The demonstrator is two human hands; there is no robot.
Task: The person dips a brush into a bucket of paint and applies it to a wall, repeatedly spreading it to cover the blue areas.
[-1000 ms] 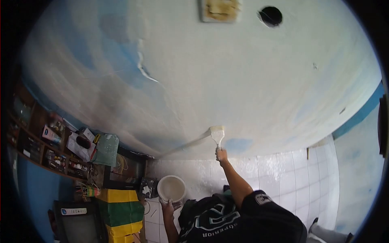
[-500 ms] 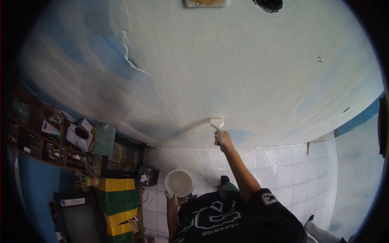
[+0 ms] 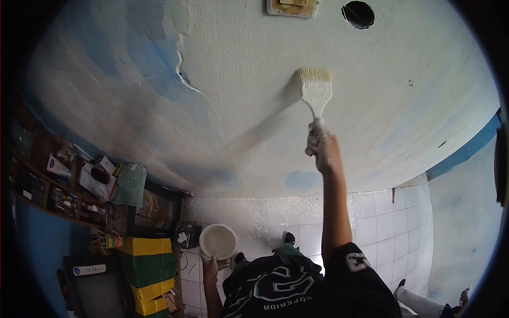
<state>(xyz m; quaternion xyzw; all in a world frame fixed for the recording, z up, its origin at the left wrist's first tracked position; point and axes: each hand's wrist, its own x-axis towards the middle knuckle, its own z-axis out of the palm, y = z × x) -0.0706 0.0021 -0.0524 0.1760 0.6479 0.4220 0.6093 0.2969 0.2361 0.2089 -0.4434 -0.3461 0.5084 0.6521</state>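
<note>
So the wall is taking up most of the view, all patchy white and blue, spreading beyond and around the right-hand grip. Pale tiled floor is showing below that hand, and a dark wooden shelf full of odds and ends is sitting well off to its left. The yellow and green cloth is hanging below the shelf, left of the left-hand grip. The round bucket is sitting right at the left hand, whose fingers are curling against its near side, partly closed. The right hand is closing snugly around the handle of the wide brush, bristles pointing away from the grip; can't tell if they're touching the wall. Farther beyond the bristles, a dark round hole is showing, with a grubby wall plate sitting just left of it.
</note>
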